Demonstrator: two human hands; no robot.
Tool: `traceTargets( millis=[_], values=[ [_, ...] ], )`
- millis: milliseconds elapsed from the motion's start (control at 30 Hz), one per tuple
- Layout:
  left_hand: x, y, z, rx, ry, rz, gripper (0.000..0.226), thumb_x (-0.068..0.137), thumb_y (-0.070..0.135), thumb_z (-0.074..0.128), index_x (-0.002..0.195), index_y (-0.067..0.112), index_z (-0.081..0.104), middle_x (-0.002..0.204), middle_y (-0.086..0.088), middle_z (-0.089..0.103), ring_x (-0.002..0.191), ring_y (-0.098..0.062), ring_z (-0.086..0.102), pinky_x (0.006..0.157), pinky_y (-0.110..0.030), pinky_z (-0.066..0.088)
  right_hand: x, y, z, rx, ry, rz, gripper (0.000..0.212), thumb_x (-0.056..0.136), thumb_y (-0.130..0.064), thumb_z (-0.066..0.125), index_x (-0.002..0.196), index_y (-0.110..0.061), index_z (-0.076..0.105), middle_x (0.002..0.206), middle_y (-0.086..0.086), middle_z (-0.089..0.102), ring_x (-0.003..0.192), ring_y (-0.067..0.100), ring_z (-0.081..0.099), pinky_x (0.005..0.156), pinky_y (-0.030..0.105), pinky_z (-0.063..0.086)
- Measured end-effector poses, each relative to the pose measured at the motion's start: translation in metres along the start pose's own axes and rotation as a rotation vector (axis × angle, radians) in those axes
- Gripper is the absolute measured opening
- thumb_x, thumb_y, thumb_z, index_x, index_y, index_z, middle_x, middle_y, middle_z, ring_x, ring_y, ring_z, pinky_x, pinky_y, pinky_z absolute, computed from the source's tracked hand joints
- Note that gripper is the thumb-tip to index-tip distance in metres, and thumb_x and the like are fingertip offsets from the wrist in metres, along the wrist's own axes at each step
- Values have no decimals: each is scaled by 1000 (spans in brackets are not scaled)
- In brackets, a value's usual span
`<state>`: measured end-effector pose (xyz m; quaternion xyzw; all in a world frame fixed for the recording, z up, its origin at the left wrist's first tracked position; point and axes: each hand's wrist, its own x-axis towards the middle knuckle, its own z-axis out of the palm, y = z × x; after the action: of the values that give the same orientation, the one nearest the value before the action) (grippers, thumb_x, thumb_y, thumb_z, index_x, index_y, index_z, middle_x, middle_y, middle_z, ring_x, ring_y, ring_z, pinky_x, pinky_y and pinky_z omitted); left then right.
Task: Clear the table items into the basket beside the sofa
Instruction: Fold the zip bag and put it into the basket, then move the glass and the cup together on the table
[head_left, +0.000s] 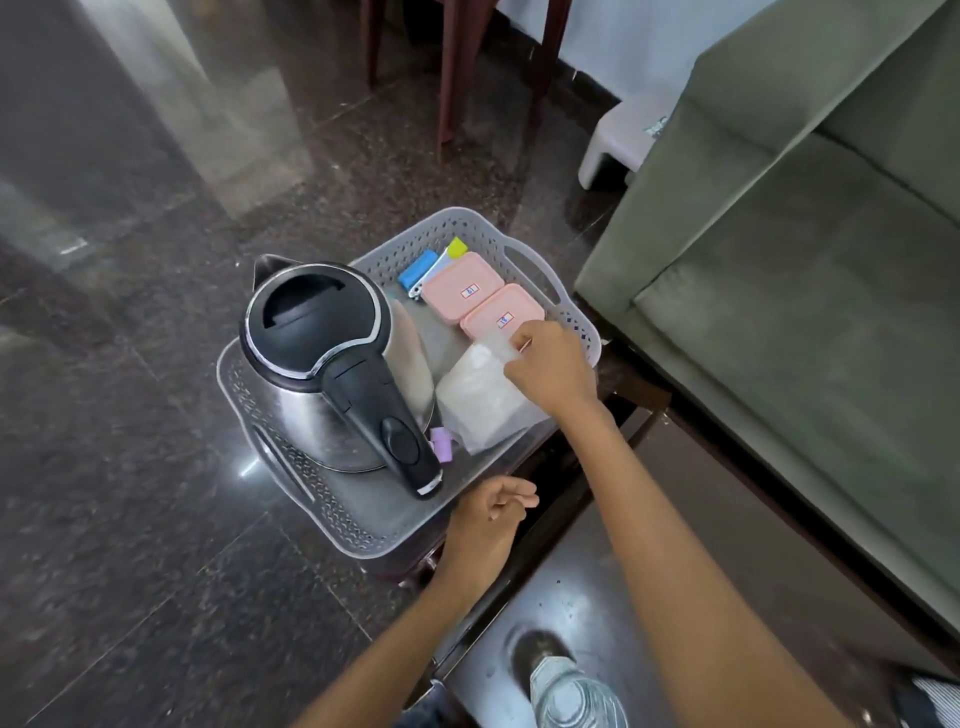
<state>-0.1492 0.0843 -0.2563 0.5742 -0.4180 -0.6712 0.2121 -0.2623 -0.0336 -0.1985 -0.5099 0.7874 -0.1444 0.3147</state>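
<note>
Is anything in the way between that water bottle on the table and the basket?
Nothing on the table lies between the bottle and the basket. Only the person's own hands are there: the right hand pinches a clear bag inside the basket, the left hand is by its near rim. The kettle fills the basket's left side.

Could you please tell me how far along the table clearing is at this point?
Mostly done: the kettle, two pink boxes and coloured clips sit in the grey basket. The right hand pinches a clear bag resting inside it; the left hand holds nothing. Left to do: the water bottle on the dark table.
</note>
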Motion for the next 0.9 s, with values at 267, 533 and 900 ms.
traceTargets(
  millis=[267,533,900],
  values=[
    [4,5,0,82,-53,51,34,88,-3,47,85,27,61,89,7,68,82,-3,61,85,-17,45,-2,17,0,27,57,-78,48,80,-20,63,125,-18,49,123,7,56,116,29,48,91,45,46],
    [-27,-27,-12,891,-511,275,71,75,-11,39,130,32,50,131,12,50,123,-5,42,109,-22,32,-56,60,-23,89,322,-270,36,82,-29,55,115,-16,59,117,6,56,109,28,49,93,40,38],
    [-89,-138,29,810,-502,328,119,44,42,82,140,46,13,148,35,15,138,4,23,111,-6,14,-302,280,-38,446,809,280,37,79,4,53,94,-28,61,93,-21,56,76,-7,58,71,4,44]
  ],
)
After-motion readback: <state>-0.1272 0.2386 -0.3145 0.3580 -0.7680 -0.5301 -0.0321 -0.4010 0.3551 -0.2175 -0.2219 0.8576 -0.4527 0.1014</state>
